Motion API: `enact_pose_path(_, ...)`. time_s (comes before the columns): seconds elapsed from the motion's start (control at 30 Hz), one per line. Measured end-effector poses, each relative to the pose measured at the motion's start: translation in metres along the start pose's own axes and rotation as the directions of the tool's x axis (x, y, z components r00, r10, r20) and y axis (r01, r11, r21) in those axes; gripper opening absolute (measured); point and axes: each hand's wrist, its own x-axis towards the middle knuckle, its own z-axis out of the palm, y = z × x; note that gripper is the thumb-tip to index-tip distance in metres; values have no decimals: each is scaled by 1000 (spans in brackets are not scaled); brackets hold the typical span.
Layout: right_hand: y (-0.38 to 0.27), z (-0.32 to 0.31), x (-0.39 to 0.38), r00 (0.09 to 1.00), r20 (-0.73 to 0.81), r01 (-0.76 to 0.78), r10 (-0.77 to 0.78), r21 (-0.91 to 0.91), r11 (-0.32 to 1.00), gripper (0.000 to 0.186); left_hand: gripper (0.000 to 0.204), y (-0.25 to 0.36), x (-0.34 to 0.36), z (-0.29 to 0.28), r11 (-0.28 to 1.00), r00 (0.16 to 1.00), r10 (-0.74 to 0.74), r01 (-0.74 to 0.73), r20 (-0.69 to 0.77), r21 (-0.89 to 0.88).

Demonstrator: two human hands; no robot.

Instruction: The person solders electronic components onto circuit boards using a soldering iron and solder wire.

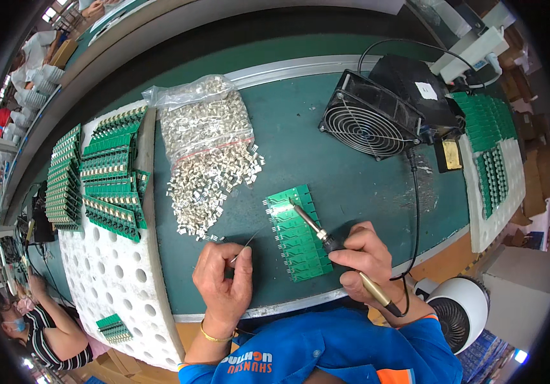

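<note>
My right hand [366,259] is closed around a soldering iron [372,288]. Its metal tip reaches over the upper part of a green circuit board panel [303,243] lying on the bench, close to its upper left edge; whether it touches cannot be told. White connectors with pins line the panel's left edge. Left of the panel, my left hand [222,275] pinches a thin wire, which looks like solder [244,248], angled up to the right. Beyond my left hand, small white connectors [201,201] spill from a clear plastic bag [204,121].
A black fan [371,118] stands at the back right, beside a black box [415,89]. The iron's cord [415,211] crosses the bench's right side. Stacked circuit boards [111,153] rest on a white foam board [95,256] at left; more boards [492,179] lie at right. A white fan [460,313] stands at lower right.
</note>
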Motion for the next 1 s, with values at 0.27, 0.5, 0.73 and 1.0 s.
enact_pose_path(0.27,-11,6,7,979,196,-42,58,-85,996,37,22,-5,2,-3,863,938,-344,337,50,-377)
enact_pose_path(0.5,-12,-1,10,988,151,36,-31,-32,999,30,16,-3,-1,-7,894,948,-316,315,50,-319)
enact_pose_path(0.73,-15,4,8,996,83,-35,40,-64,997,18,2,2,1,-3,982,989,-146,149,38,-117)
enact_pose_path(1.0,-14,6,7,990,15,-141,142,-18,990,22,2,5,2,1,989,992,-127,128,21,-77)
